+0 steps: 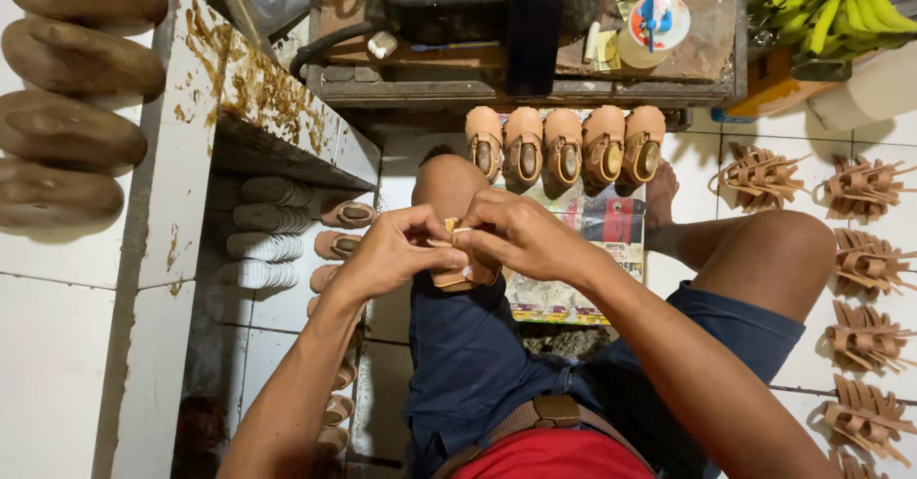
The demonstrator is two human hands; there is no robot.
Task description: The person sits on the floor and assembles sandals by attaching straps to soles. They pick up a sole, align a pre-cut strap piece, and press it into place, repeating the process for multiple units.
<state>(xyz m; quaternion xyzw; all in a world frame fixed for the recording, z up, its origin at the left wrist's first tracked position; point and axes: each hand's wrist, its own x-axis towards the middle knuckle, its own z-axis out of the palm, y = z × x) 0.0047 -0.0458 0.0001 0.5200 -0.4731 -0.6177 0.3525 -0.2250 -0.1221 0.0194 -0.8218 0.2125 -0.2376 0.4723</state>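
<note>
While both hands, left (390, 250) and right (521, 235), pinch a small tan sandal (457, 274) over the lap, fingers hide most of it; finished sandals (564, 145) crowd the floor ahead.

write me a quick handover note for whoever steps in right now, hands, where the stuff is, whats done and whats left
Left hand and right hand: both gripping one small tan sandal over the lap, fingers pinching its upper.
Done, as it looks: five tan sandals in a row on the floor ahead, below the wooden bench.
Left, as it looks: strap uppers lying on the tiles at right; white soles and more small sandals stacked at left.
The sandal in hand is not yet set down.
</note>
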